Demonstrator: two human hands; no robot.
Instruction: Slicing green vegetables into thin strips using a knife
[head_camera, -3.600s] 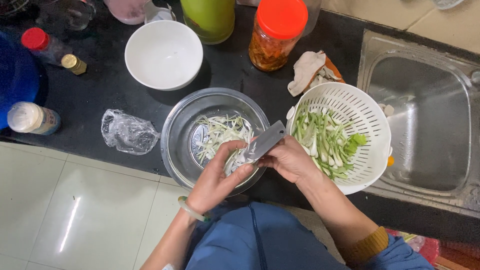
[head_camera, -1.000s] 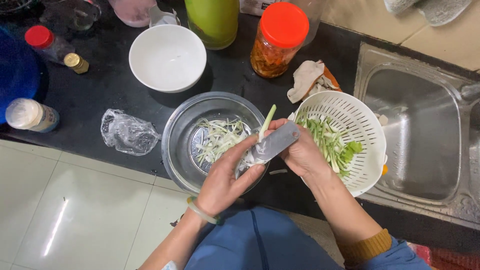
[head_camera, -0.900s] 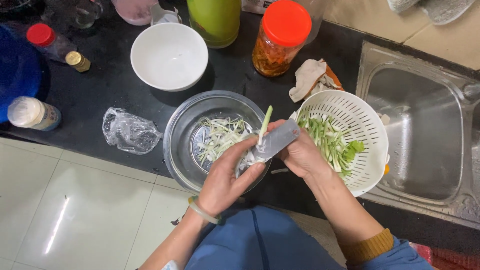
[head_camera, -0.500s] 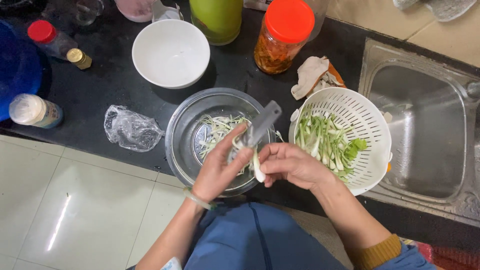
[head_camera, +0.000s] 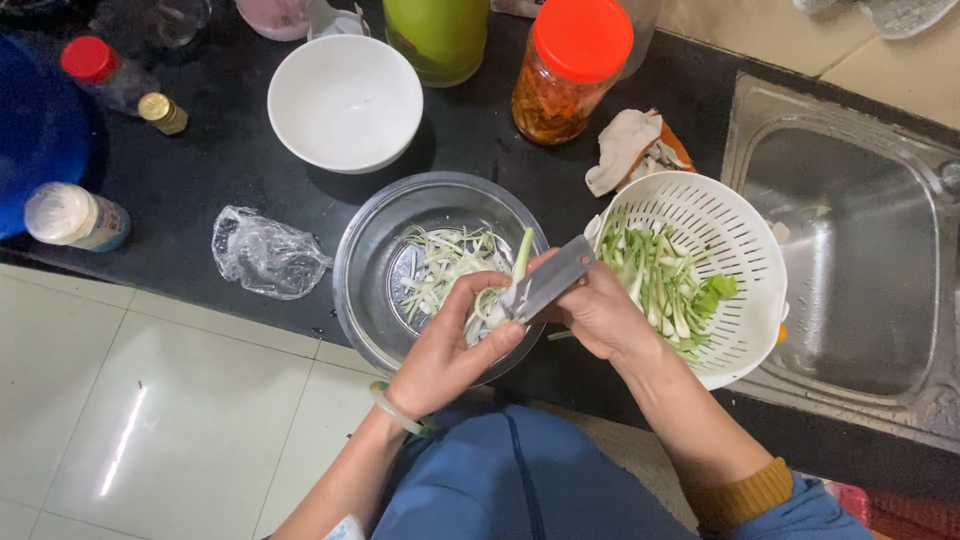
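From above I see my left hand (head_camera: 455, 345) closed around a pale green scallion stalk (head_camera: 520, 262), holding it over the steel bowl (head_camera: 365, 270) of shredded scallion (head_camera: 445, 270); my right hand (head_camera: 600, 315) is clenched on a knife (head_camera: 548, 284), its blade laid against the stalk; just right of the bowl stands a white colander (head_camera: 740, 250) of green stalks, beside the sink (head_camera: 850, 260); a white bowl (head_camera: 345, 100) and an orange-lidded jar (head_camera: 570, 70) sit behind on the black counter (head_camera: 230, 170).
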